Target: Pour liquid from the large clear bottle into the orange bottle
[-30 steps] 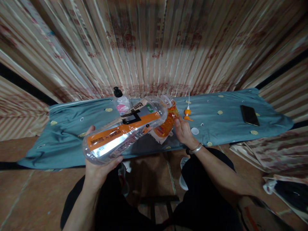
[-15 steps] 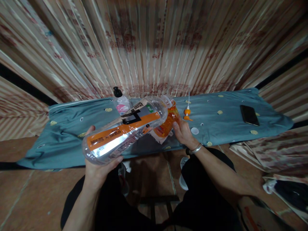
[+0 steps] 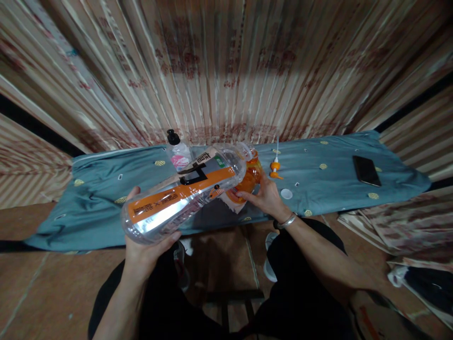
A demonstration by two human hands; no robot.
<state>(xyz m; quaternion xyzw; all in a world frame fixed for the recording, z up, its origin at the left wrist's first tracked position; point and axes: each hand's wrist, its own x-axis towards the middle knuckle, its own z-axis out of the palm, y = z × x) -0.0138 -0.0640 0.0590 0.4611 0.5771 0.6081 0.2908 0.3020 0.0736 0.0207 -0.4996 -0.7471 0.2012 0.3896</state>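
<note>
A large clear bottle with an orange and silver label is tilted, its base low at the left and its neck up at the right. My left hand is wrapped round the base from below. The bottle's mouth meets the mouth of an orange bottle, which my right hand grips from the right side. Part of a white tissue shows under the orange bottle. Whether any liquid passes between the two mouths cannot be made out.
On the blue cloth stands a clear bottle with black cap behind the large bottle. To the right lie an orange pump head, a white round cap and a black phone. A striped curtain hangs behind.
My right thumb has moved left and down along the orange bottle, with the hand now further round it. The large bottle has hardly moved.
</note>
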